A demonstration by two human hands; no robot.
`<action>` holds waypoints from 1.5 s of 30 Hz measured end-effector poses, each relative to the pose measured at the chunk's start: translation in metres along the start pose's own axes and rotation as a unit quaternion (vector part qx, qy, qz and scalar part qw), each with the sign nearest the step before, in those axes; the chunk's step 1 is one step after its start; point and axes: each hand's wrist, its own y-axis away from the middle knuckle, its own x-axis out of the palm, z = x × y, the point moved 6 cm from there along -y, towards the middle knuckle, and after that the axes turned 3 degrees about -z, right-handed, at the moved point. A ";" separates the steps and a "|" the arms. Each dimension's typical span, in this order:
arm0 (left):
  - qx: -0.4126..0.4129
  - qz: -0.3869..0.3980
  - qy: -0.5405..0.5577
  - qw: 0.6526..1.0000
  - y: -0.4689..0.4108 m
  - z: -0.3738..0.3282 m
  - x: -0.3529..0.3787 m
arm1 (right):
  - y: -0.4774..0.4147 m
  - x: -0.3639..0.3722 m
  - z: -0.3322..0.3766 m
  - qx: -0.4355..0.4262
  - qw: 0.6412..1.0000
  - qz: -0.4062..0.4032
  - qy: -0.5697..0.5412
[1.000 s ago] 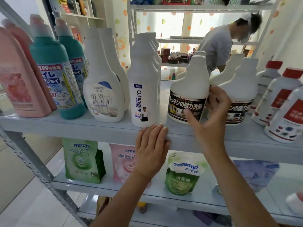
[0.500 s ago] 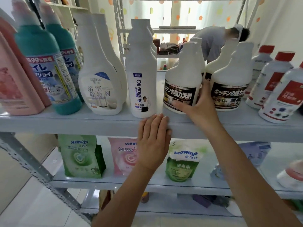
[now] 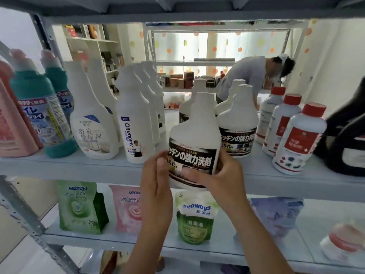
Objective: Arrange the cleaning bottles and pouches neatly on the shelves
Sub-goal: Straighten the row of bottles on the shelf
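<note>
The smooth white plastic bottle (image 3: pixel 194 135) (bell-shaped, narrow-necked, glossy dark label) was held upright, neck up, at the near edge of the upper shelf (image 3: pixel 79 165). The right hand (image 3: pixel 227 175) gripped its lower right side, and the left hand (image 3: pixel 156 180) curled fingers against its left.

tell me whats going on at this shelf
A person is tidying cleaning products. Both hands hold a white dark-labelled bottle just in front of the upper shelf: the right hand grips its lower right side, the left hand its left side. Matching bottles stand behind it, and pouches stand on the lower shelf.
</note>
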 end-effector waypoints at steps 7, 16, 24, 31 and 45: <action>-0.202 0.122 0.056 0.970 0.049 -0.027 0.034 | 0.047 -0.055 -0.001 0.028 0.993 0.092 -0.068; -0.282 0.089 0.133 0.946 0.056 -0.025 0.039 | 0.062 -0.049 0.004 0.021 0.993 0.090 0.069; -0.315 0.214 0.111 0.918 0.053 -0.012 0.032 | 0.084 -0.033 -0.012 0.047 0.998 -0.022 0.021; -0.388 0.325 0.159 0.848 0.070 0.019 0.003 | 0.122 -0.009 -0.047 0.152 0.982 -0.005 -0.112; -0.517 0.242 0.209 0.794 0.090 0.076 -0.041 | 0.163 0.049 -0.090 0.351 0.865 0.015 -0.359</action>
